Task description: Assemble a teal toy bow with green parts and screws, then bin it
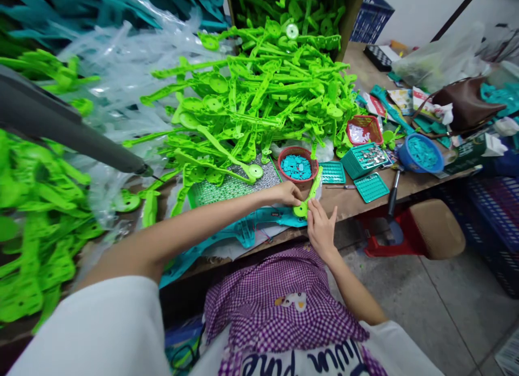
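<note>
A bright green plastic part (312,194), long and narrow with a round end, is held up between both hands over the table's front edge. My left hand (288,193) is closed at its round end, fingertips pressed together. My right hand (322,226) pinches the same part from the right, with one finger sticking out to the side. Just below lies a long teal plastic housing (259,218) along the table edge, partly covered by my left forearm. A red basket of small teal pieces (295,167) stands right behind the hands.
A large heap of green parts (263,95) fills the table's back. At left, a dark grey tool with a thin bit (81,125) slants downward. Teal trays (365,159), a blue bowl (421,152) and a hammer (393,192) lie right; a red stool (405,233) stands below.
</note>
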`<act>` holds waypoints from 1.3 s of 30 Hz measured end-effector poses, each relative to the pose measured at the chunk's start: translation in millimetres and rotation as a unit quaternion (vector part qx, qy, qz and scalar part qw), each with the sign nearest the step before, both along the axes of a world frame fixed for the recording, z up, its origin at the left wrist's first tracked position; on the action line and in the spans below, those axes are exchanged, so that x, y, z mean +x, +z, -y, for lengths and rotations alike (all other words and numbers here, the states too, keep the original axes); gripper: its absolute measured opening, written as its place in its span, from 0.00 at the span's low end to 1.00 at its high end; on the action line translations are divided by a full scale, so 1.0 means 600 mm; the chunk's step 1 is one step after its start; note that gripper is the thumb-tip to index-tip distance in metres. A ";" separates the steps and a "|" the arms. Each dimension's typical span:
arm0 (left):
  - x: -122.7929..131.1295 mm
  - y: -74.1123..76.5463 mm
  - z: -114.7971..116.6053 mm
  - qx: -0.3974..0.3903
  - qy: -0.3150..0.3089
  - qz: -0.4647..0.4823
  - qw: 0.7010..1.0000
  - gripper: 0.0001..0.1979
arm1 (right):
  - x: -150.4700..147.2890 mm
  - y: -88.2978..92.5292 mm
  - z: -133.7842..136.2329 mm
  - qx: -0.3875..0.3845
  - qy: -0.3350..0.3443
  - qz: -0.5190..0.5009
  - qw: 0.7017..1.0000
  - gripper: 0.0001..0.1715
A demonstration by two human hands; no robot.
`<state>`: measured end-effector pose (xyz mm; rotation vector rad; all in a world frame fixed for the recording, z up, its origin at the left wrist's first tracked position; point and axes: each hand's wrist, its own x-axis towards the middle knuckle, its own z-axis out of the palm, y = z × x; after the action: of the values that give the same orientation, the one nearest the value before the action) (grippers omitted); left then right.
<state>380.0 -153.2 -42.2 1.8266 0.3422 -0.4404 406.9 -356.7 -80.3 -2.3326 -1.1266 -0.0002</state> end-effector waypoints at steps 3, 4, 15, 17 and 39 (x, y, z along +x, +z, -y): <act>-0.014 -0.011 -0.002 0.007 0.005 0.058 0.998 0.08 | 0.008 0.014 0.011 0.037 0.012 -0.044 0.998 0.21; -0.017 -0.014 -0.003 -0.001 0.016 0.067 0.998 0.08 | 0.010 0.018 0.015 0.066 -0.004 -0.053 0.996 0.22; -0.027 -0.009 0.000 0.107 -0.051 0.076 0.990 0.09 | 0.027 0.032 0.011 -0.068 -0.068 -0.105 0.990 0.28; -0.028 -0.011 0.002 0.111 -0.050 0.070 0.990 0.08 | 0.033 0.033 0.009 -0.074 -0.062 -0.130 0.987 0.28; -0.059 -0.034 0.043 0.133 0.058 0.152 0.978 0.14 | 0.016 0.074 0.013 -0.058 -0.081 -0.056 0.993 0.27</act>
<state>344.6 -179.1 -62.5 2.0863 0.3042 -0.0312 416.8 -364.6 -35.6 -2.4876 -0.9027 0.1387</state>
